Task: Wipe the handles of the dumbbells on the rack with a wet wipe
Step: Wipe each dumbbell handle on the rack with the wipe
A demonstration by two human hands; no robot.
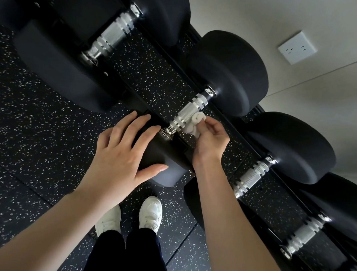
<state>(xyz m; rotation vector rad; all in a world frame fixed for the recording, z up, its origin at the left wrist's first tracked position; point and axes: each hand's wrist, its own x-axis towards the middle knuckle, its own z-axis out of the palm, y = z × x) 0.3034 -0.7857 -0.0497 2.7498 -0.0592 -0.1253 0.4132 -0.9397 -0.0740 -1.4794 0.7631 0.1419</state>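
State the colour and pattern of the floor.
The floor is black with small white speckles; the head view shows it.

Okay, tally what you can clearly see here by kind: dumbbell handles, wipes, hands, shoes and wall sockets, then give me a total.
Dumbbell handles: 4
Wet wipe: 1
Hands, left hand and right hand: 2
White shoes: 2
Wall socket: 1
Total: 10
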